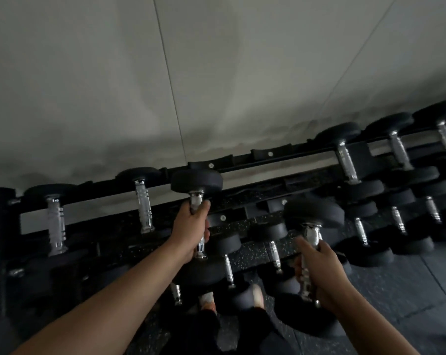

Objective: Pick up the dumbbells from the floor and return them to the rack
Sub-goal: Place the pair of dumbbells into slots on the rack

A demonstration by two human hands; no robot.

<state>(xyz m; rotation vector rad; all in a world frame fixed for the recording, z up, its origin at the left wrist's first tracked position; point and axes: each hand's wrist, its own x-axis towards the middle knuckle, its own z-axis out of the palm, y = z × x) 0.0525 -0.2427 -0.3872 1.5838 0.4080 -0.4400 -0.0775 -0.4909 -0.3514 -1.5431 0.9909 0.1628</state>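
Observation:
My left hand (190, 230) grips the chrome handle of a black dumbbell (196, 181), whose far head is at the top rail of the rack (281, 160), beside an empty cradle. My right hand (322, 272) grips a second black dumbbell (314, 213), held in the air in front of the rack's lower tiers. Both dumbbells point away from me toward the wall. My fingers hide the middle of each handle.
Several dumbbells (143, 198) rest on the top rail at left and more (345, 160) at right, with others on the lower tiers. A pale wall (216, 73) stands behind the rack. My feet (206, 301) are on the speckled rubber floor (409, 285) below.

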